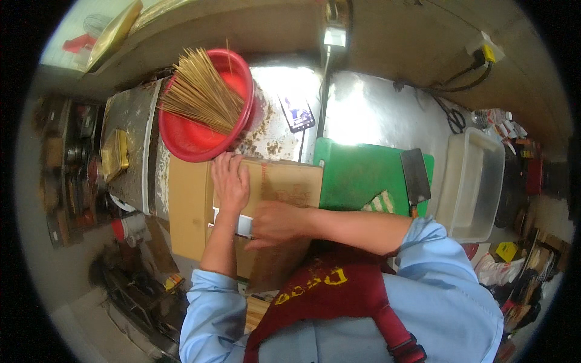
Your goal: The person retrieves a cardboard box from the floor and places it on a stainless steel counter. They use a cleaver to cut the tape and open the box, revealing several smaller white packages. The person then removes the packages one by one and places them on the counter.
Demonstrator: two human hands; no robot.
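A cardboard box [290, 181] lies before me, with a flap [188, 204] spread out on its left. My left hand [230, 183] rests palm down on the box beside the flap's seam, its thumb apart from the fingers. Lower and to the right, my right hand [277, 222] is bent over the box with its fingers pointing left. Beside those fingertips is a pale label-like patch [244, 225]. My right forearm crosses the box's near side. The underside of the right hand is hidden, so I cannot tell whether it grips anything.
Thin wooden sticks [204, 90] stand in a red plastic basin [248, 104] behind the box. A lit phone [297, 111] lies on the metal counter. At right are a green cutting board [358, 168], a cleaver [415, 174], a striped cloth [380, 203], scissors [454, 119] and a plastic tub [467, 190].
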